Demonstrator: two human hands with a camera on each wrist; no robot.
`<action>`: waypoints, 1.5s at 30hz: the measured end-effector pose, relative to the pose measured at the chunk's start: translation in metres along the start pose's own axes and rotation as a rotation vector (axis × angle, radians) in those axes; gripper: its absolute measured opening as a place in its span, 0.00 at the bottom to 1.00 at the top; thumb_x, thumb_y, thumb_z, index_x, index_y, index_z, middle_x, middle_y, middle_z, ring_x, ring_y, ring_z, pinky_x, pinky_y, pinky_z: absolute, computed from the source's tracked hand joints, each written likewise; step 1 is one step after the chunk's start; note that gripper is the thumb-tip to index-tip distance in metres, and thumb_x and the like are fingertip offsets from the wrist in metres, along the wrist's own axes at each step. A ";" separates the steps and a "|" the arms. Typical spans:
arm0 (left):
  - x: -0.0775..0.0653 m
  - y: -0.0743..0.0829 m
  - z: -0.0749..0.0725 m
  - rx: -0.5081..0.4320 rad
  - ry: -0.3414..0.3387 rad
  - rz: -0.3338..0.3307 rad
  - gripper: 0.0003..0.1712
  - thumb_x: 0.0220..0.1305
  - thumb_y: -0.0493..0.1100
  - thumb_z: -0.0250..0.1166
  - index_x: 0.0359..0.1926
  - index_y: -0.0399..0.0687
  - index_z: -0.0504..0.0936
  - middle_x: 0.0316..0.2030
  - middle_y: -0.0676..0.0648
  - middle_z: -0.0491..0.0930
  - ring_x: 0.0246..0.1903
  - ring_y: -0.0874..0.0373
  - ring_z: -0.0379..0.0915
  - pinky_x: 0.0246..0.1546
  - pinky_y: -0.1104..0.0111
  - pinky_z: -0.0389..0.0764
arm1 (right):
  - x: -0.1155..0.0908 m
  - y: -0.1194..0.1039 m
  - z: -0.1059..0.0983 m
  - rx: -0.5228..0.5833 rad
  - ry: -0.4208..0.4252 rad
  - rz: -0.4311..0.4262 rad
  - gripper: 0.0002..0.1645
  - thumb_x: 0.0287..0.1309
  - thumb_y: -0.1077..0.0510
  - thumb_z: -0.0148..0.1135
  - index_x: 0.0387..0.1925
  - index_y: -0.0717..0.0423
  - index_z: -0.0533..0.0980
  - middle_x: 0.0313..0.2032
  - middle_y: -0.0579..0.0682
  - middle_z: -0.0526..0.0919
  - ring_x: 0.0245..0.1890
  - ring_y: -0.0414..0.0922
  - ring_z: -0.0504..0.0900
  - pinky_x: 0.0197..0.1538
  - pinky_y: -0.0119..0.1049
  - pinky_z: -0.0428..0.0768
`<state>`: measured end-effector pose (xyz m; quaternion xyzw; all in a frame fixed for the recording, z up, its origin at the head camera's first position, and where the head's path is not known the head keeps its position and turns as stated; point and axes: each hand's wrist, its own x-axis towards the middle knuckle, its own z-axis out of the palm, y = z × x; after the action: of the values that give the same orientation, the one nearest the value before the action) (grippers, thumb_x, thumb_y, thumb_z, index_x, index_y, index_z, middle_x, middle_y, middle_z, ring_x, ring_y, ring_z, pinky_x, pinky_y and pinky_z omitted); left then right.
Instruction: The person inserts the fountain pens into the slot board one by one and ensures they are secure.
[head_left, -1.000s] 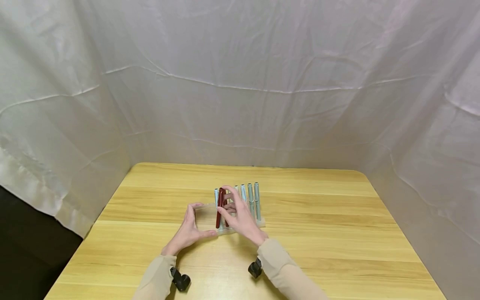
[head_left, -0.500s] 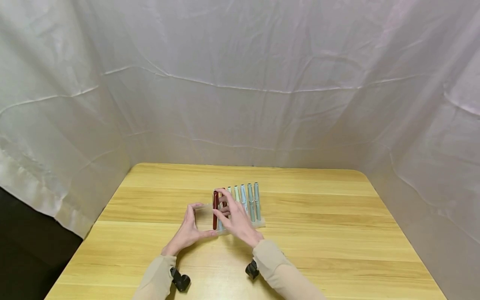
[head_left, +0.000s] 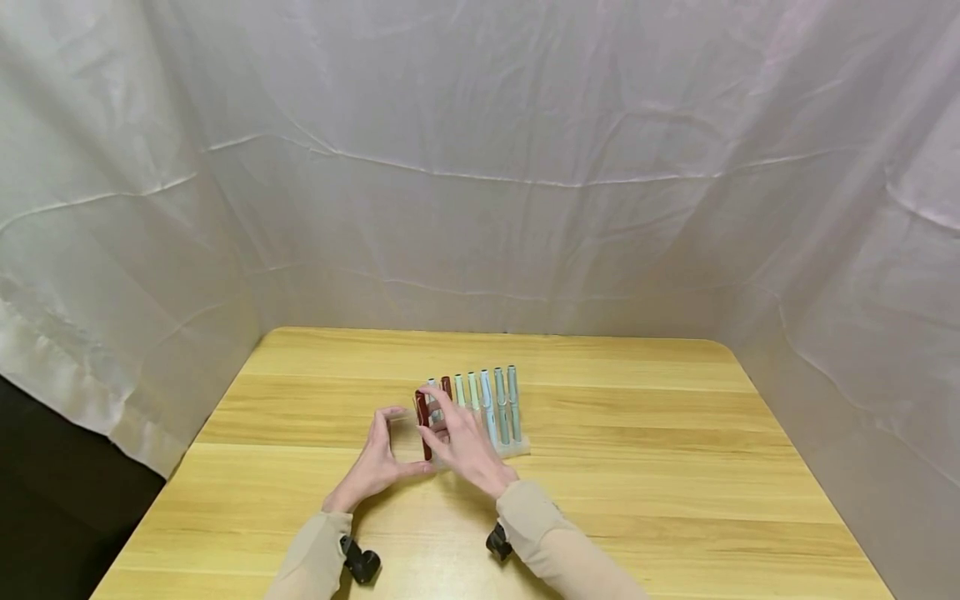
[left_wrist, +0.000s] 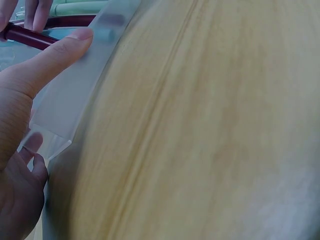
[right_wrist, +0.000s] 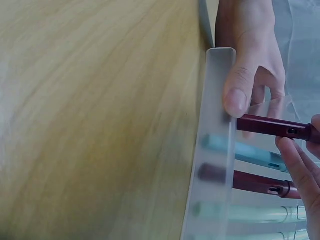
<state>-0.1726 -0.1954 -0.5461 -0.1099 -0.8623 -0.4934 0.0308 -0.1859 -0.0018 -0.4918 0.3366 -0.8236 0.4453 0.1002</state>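
My right hand point(head_left: 467, 446) pinches a dark red pen point(right_wrist: 267, 125) between thumb and fingers. The pen is nearly upright in the head view, over the left part of a clear, frosted pen stand point(right_wrist: 212, 135). Its lower end is right at the stand's front lip, beside the left thumb. My left hand point(head_left: 372, 467) grips the stand's left end, thumb on the front lip and fingers around the back. Beside the held pen, a light blue pen point(right_wrist: 252, 152) and a second dark red pen point(right_wrist: 255, 183) lie in the stand.
Farther right in the stand are light green pens point(head_left: 473, 389), a pale blue pen point(head_left: 487, 400) and grey-green pens point(head_left: 513, 400). The stand sits on a wooden table point(head_left: 660, 467). Pale curtains point(head_left: 480, 192) hang behind and at both sides.
The right hand has carried the dark red pen left, from in front of the other pens to left of the light blue one. The left hand has stayed on the stand.
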 end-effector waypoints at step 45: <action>0.000 0.001 0.000 0.007 -0.014 -0.025 0.62 0.40 0.54 0.85 0.67 0.39 0.55 0.67 0.35 0.60 0.70 0.37 0.58 0.75 0.38 0.59 | 0.010 -0.002 0.001 -0.194 0.042 -0.009 0.37 0.57 0.59 0.73 0.67 0.54 0.70 0.37 0.50 0.81 0.26 0.37 0.74 0.28 0.18 0.71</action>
<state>-0.1722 -0.1948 -0.5455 -0.1022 -0.8656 -0.4899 0.0191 -0.1925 -0.0076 -0.4864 0.3197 -0.8591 0.3700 0.1514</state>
